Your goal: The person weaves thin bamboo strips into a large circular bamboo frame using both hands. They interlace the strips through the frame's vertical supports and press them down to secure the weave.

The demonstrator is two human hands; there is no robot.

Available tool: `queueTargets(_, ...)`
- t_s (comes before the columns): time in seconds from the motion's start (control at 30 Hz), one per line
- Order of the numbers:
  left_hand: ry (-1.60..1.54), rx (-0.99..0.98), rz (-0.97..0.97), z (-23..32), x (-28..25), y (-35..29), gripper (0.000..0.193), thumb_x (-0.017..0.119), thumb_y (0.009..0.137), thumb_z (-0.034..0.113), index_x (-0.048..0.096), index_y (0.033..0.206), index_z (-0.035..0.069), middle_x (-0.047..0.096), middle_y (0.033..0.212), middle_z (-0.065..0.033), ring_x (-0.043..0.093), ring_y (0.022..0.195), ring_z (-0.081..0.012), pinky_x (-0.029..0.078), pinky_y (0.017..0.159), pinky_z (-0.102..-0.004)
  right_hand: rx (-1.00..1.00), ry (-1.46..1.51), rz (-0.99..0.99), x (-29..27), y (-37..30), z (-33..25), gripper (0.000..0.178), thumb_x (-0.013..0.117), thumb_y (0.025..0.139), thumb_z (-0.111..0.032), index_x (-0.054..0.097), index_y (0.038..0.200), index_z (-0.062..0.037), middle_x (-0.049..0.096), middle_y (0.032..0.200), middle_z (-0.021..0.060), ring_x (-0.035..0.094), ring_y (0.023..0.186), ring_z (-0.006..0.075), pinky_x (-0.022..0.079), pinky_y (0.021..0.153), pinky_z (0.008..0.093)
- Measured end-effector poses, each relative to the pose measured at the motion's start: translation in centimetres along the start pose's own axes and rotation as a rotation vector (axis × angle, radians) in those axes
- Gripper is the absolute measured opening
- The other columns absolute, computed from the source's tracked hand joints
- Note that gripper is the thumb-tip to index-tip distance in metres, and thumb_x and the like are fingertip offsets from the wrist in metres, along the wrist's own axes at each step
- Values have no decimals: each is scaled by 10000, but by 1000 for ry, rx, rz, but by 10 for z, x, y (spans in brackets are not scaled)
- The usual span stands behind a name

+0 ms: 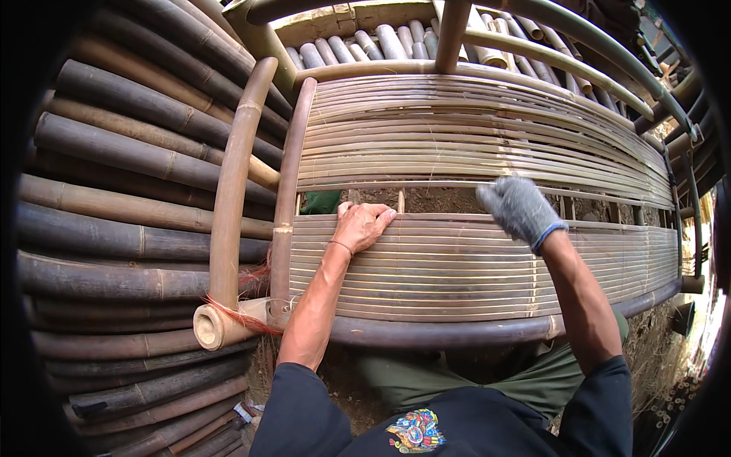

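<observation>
Bamboo slats (472, 259), thin and ribbed, under flat-spread bare left hand (362, 226); gloved right hand (520, 209), grip unclear; round poles (122, 198) alongside.

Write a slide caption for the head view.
Bare left hand presses the lower bamboo slat panel; gloved right hand sits at the gap above.

Bamboo frame (472, 333) under flat slats (472, 263)

Your left hand (364, 225) lies flat on the near slat panel (472, 266), your right hand (519, 207) at the gap before the far slat panel (472, 129). Stacked poles (122, 190) lie to your left.
</observation>
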State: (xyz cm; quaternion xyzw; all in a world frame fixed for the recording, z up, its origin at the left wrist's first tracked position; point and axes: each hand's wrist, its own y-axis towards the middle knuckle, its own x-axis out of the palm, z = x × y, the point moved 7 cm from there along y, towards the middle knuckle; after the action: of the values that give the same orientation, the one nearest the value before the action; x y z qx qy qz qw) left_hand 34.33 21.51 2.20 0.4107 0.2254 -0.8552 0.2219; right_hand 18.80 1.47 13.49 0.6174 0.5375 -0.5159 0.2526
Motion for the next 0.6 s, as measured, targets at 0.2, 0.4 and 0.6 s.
queueTargets(0.2, 70, 21, 61, 3, 4, -3, 389, 474, 995, 438, 722, 898, 154, 709, 801, -92, 655, 878, -296, 299, 1019, -501, -357, 201, -72, 86, -80, -94, 435, 432, 1023, -281, 607, 732, -11, 629, 688, 214, 639, 682, 391, 510, 659, 477)
queueTargets(0.4, 139, 128, 276, 2, 2, -16, 368, 488, 993, 405, 695, 843, 141, 691, 787, -62, 650, 847, -257, 328, 1015, -499, -477, 184, 36, 91, -114, -63, 176, 551, 865, -89, 565, 1028, -23, 563, 763, 144, 608, 718, 338, 474, 618, 445)
queueTargets(0.6, 165, 406, 532, 40, -12, -26, 272, 608, 930, 319, 698, 1094, 122, 663, 1075, -43, 596, 1064, -243, 315, 1076, -537, -346, 249, 118, 124, -124, -35, 217, 527, 901, -102, 579, 1087, -2, 619, 856, 148, 618, 755, 348, 496, 648, 465)
